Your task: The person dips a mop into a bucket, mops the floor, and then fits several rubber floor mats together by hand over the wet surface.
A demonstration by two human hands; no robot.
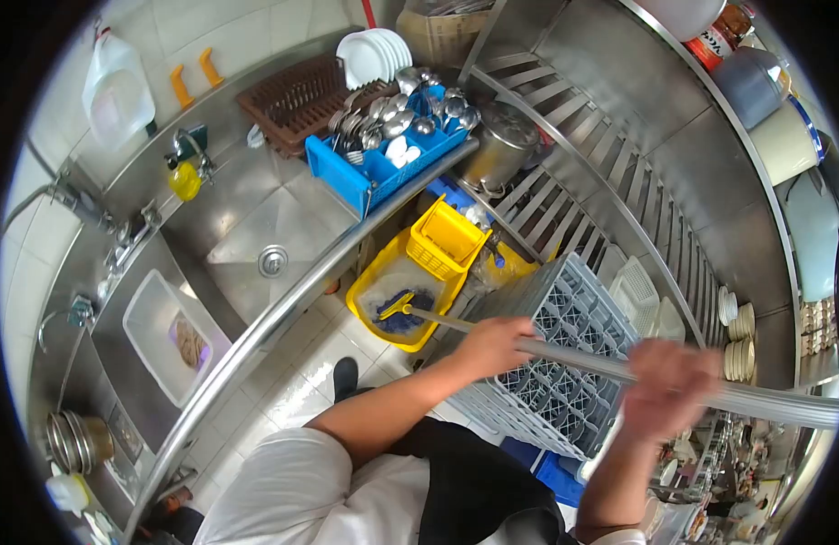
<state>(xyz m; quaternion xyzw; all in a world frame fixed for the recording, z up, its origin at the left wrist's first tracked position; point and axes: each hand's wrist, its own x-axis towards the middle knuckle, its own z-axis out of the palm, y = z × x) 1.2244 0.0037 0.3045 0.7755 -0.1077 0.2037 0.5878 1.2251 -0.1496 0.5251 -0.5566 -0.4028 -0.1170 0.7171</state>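
Observation:
A mop (438, 319) slants across the view, its yellow clamp and dark blue strands down in the soapy water of a yellow mop bucket (363, 318). My left hand (499, 348) is closed around the lower part of its handle. Farther up, my right hand (671, 381) wraps the same handle, blurred by motion. A yellow wringer basket (447, 238) sits on the bucket's far end. Beside the handle and partly beneath it stands a stack of grey dish racks (565, 363).
To the left runs a steel sink counter (297, 213) with a clear plastic tub (165, 336). A blue cutlery bin (347, 182), brown dish rack (292, 100) and white plates (374, 56) stand at its far end. Slatted steel shelves (619, 173) with a pot (503, 145) rise on the right.

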